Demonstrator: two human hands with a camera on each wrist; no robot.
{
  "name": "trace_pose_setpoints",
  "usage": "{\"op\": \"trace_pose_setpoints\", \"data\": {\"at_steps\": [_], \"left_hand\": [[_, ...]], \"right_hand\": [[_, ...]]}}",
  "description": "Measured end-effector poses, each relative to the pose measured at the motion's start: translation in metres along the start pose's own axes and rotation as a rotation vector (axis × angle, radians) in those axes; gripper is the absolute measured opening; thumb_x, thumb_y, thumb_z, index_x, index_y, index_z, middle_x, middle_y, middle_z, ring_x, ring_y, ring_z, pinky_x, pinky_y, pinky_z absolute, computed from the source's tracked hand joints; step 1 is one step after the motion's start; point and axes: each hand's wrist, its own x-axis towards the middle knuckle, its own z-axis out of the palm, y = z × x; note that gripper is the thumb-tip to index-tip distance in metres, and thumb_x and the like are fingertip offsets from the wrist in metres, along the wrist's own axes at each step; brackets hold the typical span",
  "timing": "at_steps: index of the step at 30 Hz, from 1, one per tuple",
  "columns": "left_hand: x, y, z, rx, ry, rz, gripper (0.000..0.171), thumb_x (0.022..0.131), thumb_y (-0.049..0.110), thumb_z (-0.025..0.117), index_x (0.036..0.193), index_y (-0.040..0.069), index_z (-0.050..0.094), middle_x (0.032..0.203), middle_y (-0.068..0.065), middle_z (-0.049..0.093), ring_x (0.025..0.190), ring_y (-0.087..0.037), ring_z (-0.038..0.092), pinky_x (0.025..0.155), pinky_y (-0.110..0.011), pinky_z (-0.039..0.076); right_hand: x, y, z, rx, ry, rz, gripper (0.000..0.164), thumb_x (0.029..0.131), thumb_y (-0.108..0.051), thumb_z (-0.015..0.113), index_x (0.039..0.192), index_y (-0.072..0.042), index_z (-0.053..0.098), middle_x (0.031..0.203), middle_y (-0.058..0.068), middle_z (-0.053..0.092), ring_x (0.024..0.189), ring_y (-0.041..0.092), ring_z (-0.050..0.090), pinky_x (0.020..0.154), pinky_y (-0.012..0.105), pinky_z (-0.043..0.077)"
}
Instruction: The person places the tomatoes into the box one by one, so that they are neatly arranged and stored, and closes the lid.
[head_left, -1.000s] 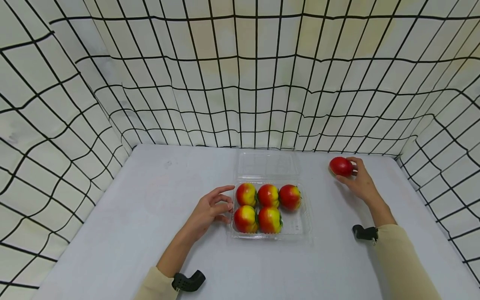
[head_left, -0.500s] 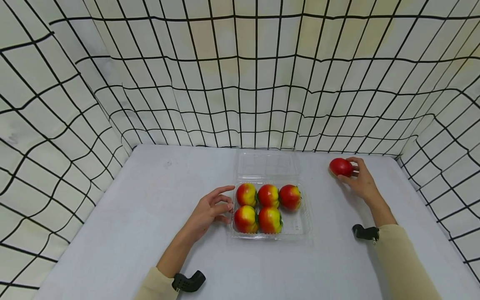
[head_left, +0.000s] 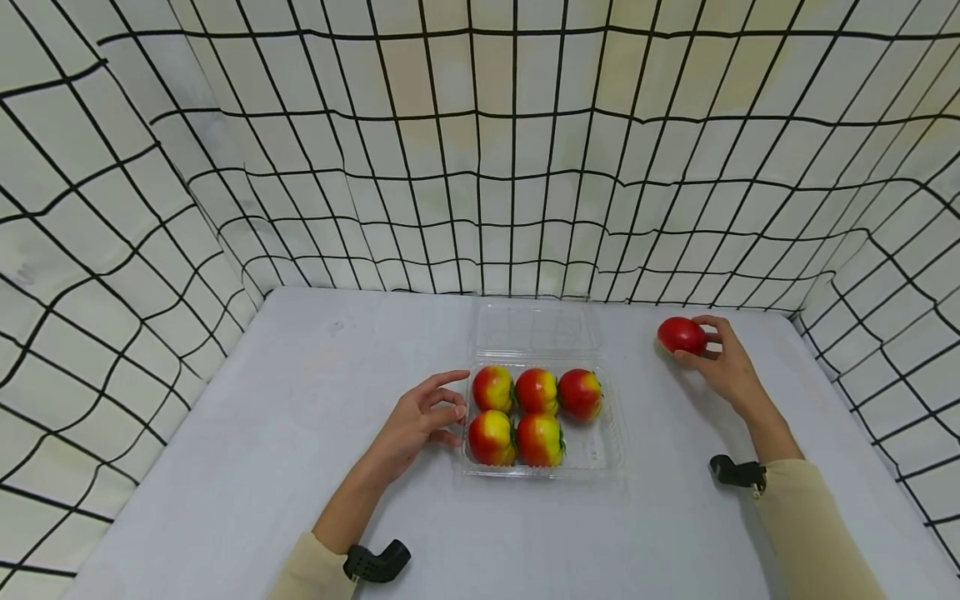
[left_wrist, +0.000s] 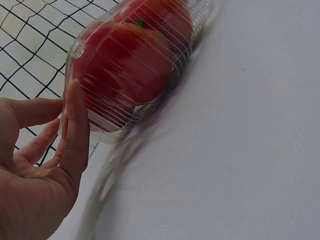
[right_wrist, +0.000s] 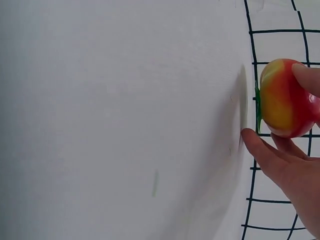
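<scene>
A clear plastic clamshell box (head_left: 592, 454) lies open mid-table, its lid (head_left: 536, 327) folded back. Several red-and-yellow tomatoes (head_left: 491, 437) sit inside in two rows, and the front right spot holds none. At the box's left wall is my left hand (head_left: 420, 421), fingers loosely bent; in the left wrist view its fingertips (left_wrist: 75, 92) touch the clear side. Over to the right, my right hand (head_left: 723, 358) grips another tomato (head_left: 681, 335) between thumb and fingers. In the right wrist view that tomato (right_wrist: 280, 100) has green leaves facing the table, above a shadow.
A black wire grid (head_left: 480, 192) rises along the back and both sides of the white table (head_left: 315, 467). Black wrist cameras (head_left: 378, 562) sit at both sleeves.
My right hand and the tomato in it have dropped very slightly toward me, and the right wrist has shifted a little right. My left hand and the box stay put.
</scene>
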Motion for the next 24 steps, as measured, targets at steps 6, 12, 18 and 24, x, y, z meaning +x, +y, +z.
{"op": "trace_pose_setpoints", "data": {"at_steps": [6, 12, 18, 24], "left_hand": [[0.000, 0.000, 0.000, -0.002, -0.002, -0.002, 0.057, 0.100, 0.014, 0.068, 0.153, 0.015, 0.049, 0.108, -0.005, 0.063, 0.092, -0.021, 0.064, 0.074, -0.028, 0.064], [0.000, 0.000, 0.000, -0.003, -0.003, 0.001, 0.057, 0.100, 0.014, 0.068, 0.154, 0.014, 0.048, 0.107, -0.004, 0.063, 0.091, -0.020, 0.064, 0.074, -0.028, 0.064], [0.000, 0.001, 0.000, 0.002, -0.002, 0.000, 0.057, 0.100, 0.015, 0.068, 0.154, 0.015, 0.048, 0.108, -0.005, 0.063, 0.091, -0.019, 0.064, 0.074, -0.028, 0.064], [0.000, 0.000, 0.001, 0.007, 0.007, -0.007, 0.057, 0.100, 0.014, 0.068, 0.153, 0.015, 0.049, 0.108, -0.005, 0.064, 0.092, -0.019, 0.064, 0.075, -0.028, 0.064]], "right_hand": [[-0.004, 0.000, 0.001, 0.016, 0.011, -0.012, 0.077, 0.099, -0.026, 0.071, 0.160, -0.011, 0.026, 0.155, 0.035, 0.035, 0.134, 0.058, 0.045, 0.104, 0.067, 0.051], [-0.009, -0.005, 0.003, 0.035, 0.020, -0.032, 0.077, 0.099, -0.027, 0.072, 0.160, -0.012, 0.028, 0.156, 0.032, 0.035, 0.136, 0.056, 0.045, 0.105, 0.068, 0.050], [-0.018, -0.012, 0.003, 0.022, 0.029, -0.071, 0.077, 0.098, -0.027, 0.073, 0.161, -0.014, 0.031, 0.155, 0.030, 0.039, 0.135, 0.053, 0.047, 0.095, 0.052, 0.057], [-0.026, -0.018, 0.003, 0.032, 0.013, -0.097, 0.080, 0.097, -0.025, 0.075, 0.162, -0.013, 0.030, 0.154, 0.030, 0.040, 0.133, 0.052, 0.049, 0.079, 0.017, 0.052]]}}
